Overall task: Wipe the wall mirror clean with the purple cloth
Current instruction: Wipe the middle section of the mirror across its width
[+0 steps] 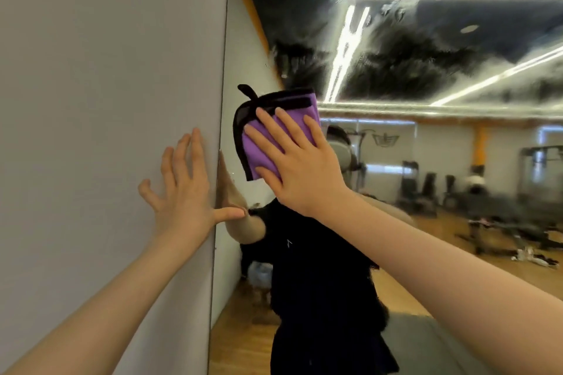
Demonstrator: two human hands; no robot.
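**Cloth flat on the glass, other palm on the wall**

Your right hand (292,161) lies spread over the purple cloth (274,131), fingers straight, pressing it flat against the wall mirror (396,161). The cloth is folded, black-edged, with a black loop sticking up at its top corner, and it sits on the glass just right of the mirror's left edge. Above the cloth the mirror carries a wide band of whitish smears (411,64) across the reflected dark ceiling and light strips.

Your left hand (182,192) holds nothing: its fingers are straight and splayed, palm flat on the grey wall (106,100) left of the mirror's edge, thumb reaching across onto the glass.

No containers show. Below the cloth the mirror reflects your dark top, a wooden floor and gym equipment.
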